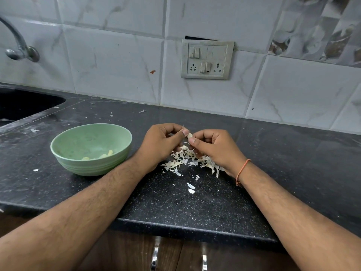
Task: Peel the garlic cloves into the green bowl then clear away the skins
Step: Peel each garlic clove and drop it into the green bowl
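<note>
Forearms propped on counter edge; left hand and right hand pinching garlic clove above skin pile, green bowl close by for drops.

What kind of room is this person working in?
Most likely a home kitchen. A dark stone countertop runs along a tiled wall, with a sink and tap at the far left. A green bowl holds peeled garlic, and both hands work a clove over a pile of skins.
</note>
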